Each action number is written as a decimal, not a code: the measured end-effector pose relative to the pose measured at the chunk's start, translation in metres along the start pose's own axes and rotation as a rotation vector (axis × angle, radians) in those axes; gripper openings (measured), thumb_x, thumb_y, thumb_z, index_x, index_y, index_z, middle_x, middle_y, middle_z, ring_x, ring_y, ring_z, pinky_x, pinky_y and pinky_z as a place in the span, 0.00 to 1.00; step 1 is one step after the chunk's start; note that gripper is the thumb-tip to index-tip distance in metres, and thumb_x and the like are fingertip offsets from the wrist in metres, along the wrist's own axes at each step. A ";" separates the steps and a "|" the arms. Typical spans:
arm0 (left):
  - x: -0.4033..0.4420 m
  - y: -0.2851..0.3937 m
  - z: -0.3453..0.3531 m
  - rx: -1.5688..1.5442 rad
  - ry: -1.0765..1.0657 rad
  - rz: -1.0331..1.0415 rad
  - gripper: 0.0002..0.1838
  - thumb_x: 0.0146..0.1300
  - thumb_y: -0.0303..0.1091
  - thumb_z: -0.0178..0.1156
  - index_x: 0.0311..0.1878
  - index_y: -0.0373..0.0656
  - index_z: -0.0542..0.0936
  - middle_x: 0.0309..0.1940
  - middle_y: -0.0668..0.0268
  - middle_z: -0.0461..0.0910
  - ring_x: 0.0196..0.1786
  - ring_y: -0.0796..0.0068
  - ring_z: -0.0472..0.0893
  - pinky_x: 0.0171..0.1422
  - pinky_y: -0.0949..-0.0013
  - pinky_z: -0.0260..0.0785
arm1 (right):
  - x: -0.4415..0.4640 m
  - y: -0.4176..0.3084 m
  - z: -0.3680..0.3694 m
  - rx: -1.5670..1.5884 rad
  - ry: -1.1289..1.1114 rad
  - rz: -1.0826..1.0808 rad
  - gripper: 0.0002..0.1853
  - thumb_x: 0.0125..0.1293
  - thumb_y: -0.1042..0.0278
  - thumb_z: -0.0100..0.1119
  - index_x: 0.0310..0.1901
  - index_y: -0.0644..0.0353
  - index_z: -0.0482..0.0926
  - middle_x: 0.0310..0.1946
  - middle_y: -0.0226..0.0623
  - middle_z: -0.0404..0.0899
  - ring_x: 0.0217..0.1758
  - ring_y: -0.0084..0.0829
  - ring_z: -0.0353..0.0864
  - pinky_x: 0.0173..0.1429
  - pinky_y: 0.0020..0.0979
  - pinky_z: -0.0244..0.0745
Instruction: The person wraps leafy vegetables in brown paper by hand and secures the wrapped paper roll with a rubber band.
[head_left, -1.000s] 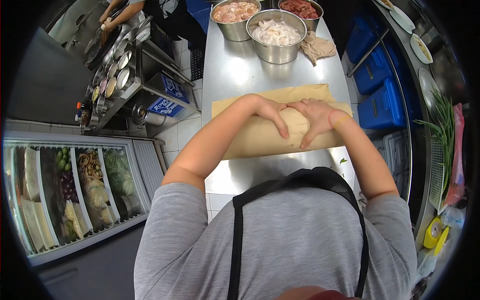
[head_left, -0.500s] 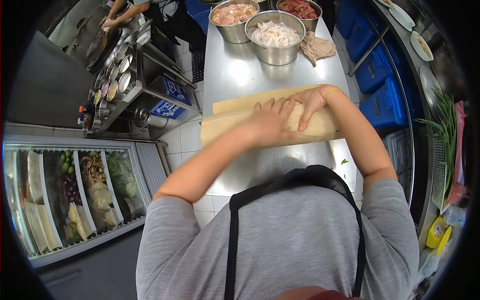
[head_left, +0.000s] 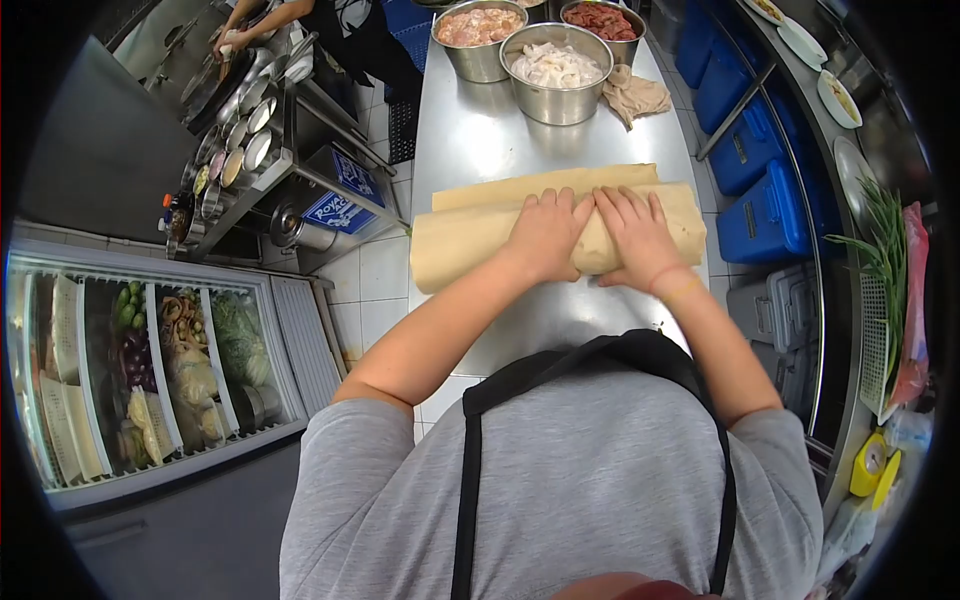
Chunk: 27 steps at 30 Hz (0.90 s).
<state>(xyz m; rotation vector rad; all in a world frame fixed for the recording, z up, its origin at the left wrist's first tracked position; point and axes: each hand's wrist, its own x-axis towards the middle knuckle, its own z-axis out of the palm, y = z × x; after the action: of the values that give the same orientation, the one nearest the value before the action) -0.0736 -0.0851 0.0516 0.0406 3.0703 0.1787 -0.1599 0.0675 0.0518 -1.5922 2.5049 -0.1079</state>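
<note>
A thick roll of brown paper (head_left: 465,248) lies across the steel table, with a loose flap of the paper showing along its far side. My left hand (head_left: 548,235) curves over the middle of the roll, fingers on the far side. Close beside it, my right hand (head_left: 640,238) grips the roll in the same way, with a yellow band at the wrist. The thumbs are near each other. What the paper wraps, if anything, is hidden.
Steel pots of raw meat (head_left: 557,75) and a crumpled cloth (head_left: 636,96) stand at the table's (head_left: 470,130) far end. Left are a pan rack and a glass-topped fridge (head_left: 170,370); right, blue bins (head_left: 765,215) and a shelf with green stalks (head_left: 890,250). A co-worker's arms (head_left: 260,25) are at far left.
Both hands have come onto the roll's near side and top, side by side, and the right wrist has turned. The roll looks rounder and a little nearer the right.
</note>
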 end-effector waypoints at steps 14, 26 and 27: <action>0.058 -0.053 -0.017 -0.326 -0.378 0.023 0.54 0.24 0.53 0.73 0.59 0.38 0.64 0.48 0.52 0.71 0.51 0.54 0.73 0.57 0.62 0.66 | 0.055 0.024 -0.020 0.156 -0.155 0.036 0.59 0.25 0.38 0.74 0.63 0.56 0.60 0.56 0.43 0.67 0.63 0.42 0.63 0.69 0.49 0.50; 0.118 -0.110 -0.013 -0.917 -0.961 -0.200 0.58 0.36 0.50 0.74 0.68 0.40 0.52 0.61 0.54 0.65 0.62 0.63 0.67 0.65 0.61 0.61 | 0.145 0.070 -0.032 0.469 -0.749 0.057 0.58 0.28 0.33 0.72 0.62 0.60 0.63 0.59 0.43 0.68 0.61 0.38 0.69 0.63 0.34 0.64; 0.121 -0.114 -0.008 -0.925 -0.949 -0.197 0.59 0.38 0.53 0.73 0.69 0.39 0.51 0.62 0.53 0.63 0.63 0.62 0.67 0.65 0.61 0.60 | 0.148 0.072 -0.028 0.482 -0.750 0.051 0.59 0.28 0.33 0.72 0.63 0.59 0.63 0.59 0.43 0.68 0.61 0.38 0.69 0.63 0.34 0.64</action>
<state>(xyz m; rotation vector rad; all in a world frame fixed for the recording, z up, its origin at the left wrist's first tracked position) -0.1973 -0.1952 0.0384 -0.1693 1.8187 1.1352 -0.2910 -0.0365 0.0525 -1.0954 1.7639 -0.0788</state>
